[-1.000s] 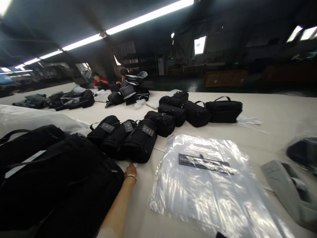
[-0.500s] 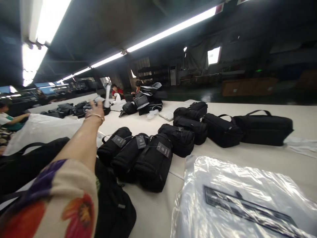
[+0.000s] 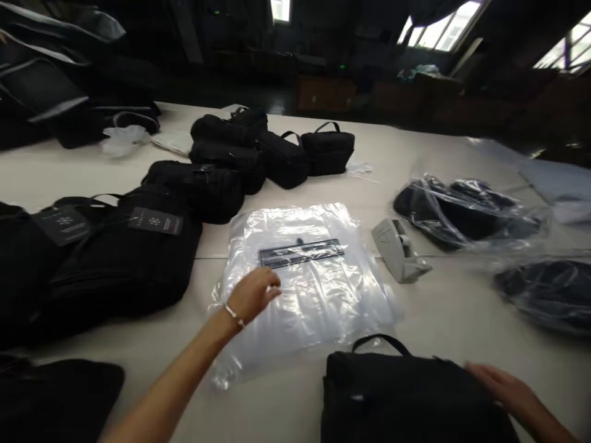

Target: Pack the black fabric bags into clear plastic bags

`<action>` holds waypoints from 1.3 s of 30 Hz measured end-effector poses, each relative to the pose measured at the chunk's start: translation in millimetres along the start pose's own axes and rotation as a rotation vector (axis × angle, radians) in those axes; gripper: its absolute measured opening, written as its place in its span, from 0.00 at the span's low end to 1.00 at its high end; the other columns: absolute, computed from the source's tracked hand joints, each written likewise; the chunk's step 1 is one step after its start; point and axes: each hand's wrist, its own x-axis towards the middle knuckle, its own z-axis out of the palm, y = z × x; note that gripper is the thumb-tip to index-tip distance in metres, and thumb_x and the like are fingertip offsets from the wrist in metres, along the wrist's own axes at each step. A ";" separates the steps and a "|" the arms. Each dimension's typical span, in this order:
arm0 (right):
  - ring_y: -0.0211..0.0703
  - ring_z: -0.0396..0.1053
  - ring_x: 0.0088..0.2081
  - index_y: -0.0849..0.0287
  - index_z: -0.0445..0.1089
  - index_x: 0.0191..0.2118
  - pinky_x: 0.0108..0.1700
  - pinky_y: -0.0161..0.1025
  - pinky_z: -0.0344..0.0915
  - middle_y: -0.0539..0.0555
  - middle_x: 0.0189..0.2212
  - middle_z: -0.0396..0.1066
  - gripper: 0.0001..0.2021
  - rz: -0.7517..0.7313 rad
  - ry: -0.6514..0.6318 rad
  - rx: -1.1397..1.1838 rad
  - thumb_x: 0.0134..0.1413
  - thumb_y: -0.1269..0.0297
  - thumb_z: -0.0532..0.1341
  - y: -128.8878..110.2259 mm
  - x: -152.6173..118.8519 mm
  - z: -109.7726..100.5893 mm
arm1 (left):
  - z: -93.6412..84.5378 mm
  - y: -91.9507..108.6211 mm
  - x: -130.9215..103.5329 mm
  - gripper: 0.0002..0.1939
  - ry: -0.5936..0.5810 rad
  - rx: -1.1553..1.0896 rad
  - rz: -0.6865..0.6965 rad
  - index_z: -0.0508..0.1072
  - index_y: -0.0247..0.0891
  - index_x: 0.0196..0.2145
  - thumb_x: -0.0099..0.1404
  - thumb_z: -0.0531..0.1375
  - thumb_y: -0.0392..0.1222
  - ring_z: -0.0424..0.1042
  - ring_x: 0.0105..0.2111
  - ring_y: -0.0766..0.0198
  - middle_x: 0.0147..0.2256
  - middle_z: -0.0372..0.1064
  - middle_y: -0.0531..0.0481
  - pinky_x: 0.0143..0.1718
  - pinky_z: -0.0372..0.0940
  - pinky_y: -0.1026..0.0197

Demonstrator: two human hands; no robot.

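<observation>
Windows (image 3: 446,27) glow beyond the pale table (image 3: 443,307). A moment ago the left hand (image 3: 255,293) stretched leftward past the bags; now it hangs over the plastic (image 3: 323,307), empty, fingers loosely curled, thumb apart. Newly in view, the right hand (image 3: 505,389) lies against the near bag's (image 3: 410,394) right side, too blurred for me to tell its grip.
</observation>
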 end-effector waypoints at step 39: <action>0.51 0.69 0.43 0.62 0.69 0.38 0.39 0.41 0.58 0.64 0.42 0.73 0.06 -0.692 -0.210 -0.597 0.60 0.72 0.56 -144.1 27.2 36.0 | 25.5 48.6 -53.8 0.09 0.071 0.104 -0.594 0.68 0.34 0.36 0.63 0.48 0.34 0.68 0.49 0.35 0.42 0.70 0.30 0.46 0.61 0.33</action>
